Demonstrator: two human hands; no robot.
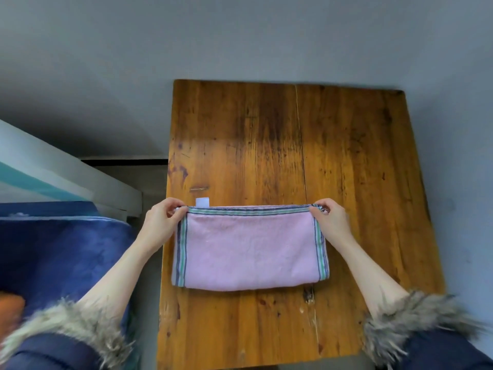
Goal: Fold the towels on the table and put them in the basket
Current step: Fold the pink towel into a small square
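A pink towel (249, 249) with green and dark striped borders lies folded in half on the wooden table (293, 145), its fold toward me. A white label sticks out at its far left corner. My left hand (162, 222) pinches the far left corner of the towel. My right hand (329, 217) pinches the far right corner. Both corners sit low, at the towel's far edge. No basket is in view.
A dark blue fabric surface (58, 252) lies to the left of the table, with something orange (10, 311) at its near edge. A white rail (80, 182) runs diagonally behind it. A grey wall stands behind the table.
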